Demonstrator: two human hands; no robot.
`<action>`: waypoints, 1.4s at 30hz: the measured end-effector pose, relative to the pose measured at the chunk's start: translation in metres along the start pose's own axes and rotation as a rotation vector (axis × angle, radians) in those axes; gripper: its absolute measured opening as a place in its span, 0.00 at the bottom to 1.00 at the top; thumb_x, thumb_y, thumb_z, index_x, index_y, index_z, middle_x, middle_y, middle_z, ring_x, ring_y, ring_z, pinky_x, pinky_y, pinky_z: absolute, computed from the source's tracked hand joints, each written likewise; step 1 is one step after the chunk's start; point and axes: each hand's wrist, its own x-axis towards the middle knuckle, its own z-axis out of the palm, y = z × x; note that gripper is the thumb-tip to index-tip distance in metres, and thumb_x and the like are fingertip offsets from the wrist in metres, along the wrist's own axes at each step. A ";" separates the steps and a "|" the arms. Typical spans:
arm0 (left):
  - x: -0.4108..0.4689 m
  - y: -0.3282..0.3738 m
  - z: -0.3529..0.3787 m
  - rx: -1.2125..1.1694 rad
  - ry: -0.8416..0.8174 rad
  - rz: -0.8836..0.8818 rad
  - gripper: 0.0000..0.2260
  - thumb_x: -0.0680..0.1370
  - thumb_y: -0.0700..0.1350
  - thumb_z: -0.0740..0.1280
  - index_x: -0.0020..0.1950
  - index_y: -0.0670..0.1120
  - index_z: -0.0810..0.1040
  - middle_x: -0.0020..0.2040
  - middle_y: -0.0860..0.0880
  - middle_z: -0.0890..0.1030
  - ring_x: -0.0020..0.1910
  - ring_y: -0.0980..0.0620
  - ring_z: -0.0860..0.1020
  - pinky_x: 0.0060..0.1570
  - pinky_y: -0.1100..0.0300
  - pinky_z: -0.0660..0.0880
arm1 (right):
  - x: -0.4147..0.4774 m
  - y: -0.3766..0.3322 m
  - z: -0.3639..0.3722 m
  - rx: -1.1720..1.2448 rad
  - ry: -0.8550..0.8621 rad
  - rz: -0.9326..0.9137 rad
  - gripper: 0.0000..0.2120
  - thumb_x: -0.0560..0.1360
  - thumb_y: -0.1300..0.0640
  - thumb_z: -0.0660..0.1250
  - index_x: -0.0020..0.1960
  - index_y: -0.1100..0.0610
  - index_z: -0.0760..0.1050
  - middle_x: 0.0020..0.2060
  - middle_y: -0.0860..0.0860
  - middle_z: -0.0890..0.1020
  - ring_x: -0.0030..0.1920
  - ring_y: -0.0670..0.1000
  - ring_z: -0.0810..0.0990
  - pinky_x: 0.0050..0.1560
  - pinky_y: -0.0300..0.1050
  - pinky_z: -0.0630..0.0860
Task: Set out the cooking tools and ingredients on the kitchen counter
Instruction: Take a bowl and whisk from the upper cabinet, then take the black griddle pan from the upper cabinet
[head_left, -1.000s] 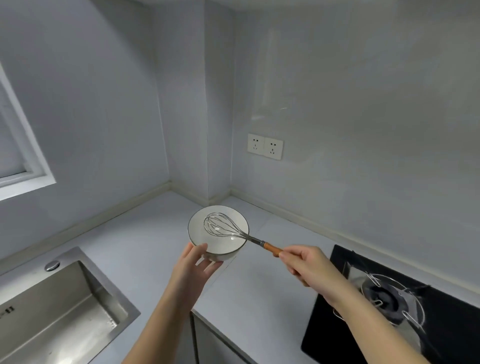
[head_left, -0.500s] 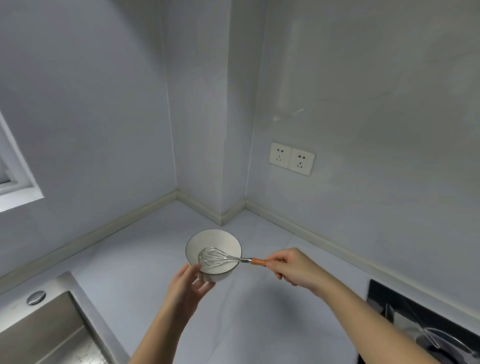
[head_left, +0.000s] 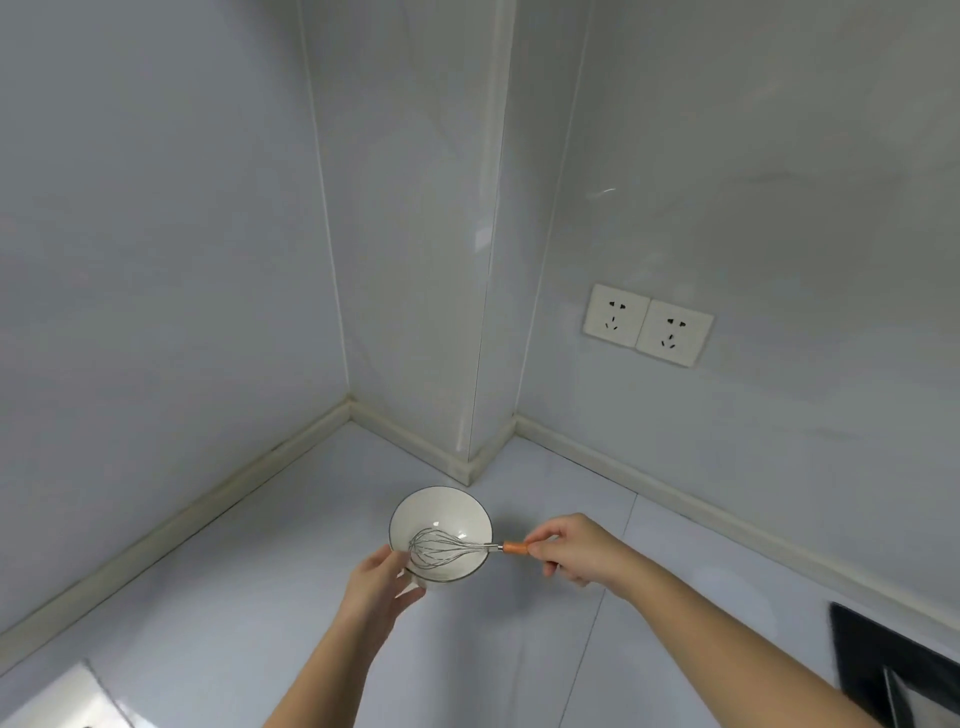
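Orange, the handle of the whisk (head_left: 445, 547) is pinched between the thumb and curled fingers of my right hand (head_left: 569, 548). I hold it about level, so the wire head lies inside the bowl (head_left: 439, 508). My left hand (head_left: 376, 584) cups the near side of that white, dark-rimmed bowl, thumb at the rim and fingers curled beneath. The bowl is over the pale counter (head_left: 249, 597), close to its back corner where a wall column juts out; I cannot tell whether it rests on the surface. On the wall to the right are two white sockets (head_left: 647, 325). A black hob (head_left: 893, 660) cuts into the counter's right edge, and a sink corner (head_left: 57, 701) shows at its near left.
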 end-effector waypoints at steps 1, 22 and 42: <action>0.008 0.000 -0.002 0.008 0.005 -0.002 0.09 0.79 0.36 0.60 0.51 0.37 0.79 0.43 0.42 0.77 0.42 0.45 0.75 0.56 0.47 0.75 | 0.008 0.000 0.002 0.013 -0.004 0.017 0.06 0.76 0.57 0.65 0.48 0.52 0.80 0.31 0.49 0.77 0.23 0.46 0.64 0.25 0.36 0.60; 0.061 -0.019 -0.020 -0.061 0.130 -0.044 0.12 0.80 0.43 0.65 0.61 0.38 0.76 0.45 0.42 0.79 0.46 0.43 0.77 0.50 0.51 0.77 | 0.073 0.019 0.014 0.564 -0.034 0.220 0.08 0.77 0.59 0.65 0.54 0.62 0.76 0.47 0.61 0.82 0.37 0.55 0.83 0.39 0.46 0.81; -0.168 -0.139 0.160 0.151 -0.324 -0.111 0.14 0.77 0.47 0.67 0.58 0.39 0.75 0.55 0.40 0.81 0.53 0.42 0.81 0.52 0.47 0.78 | -0.235 0.191 -0.046 0.695 0.318 0.169 0.15 0.80 0.47 0.60 0.60 0.56 0.75 0.53 0.55 0.83 0.47 0.56 0.84 0.47 0.50 0.81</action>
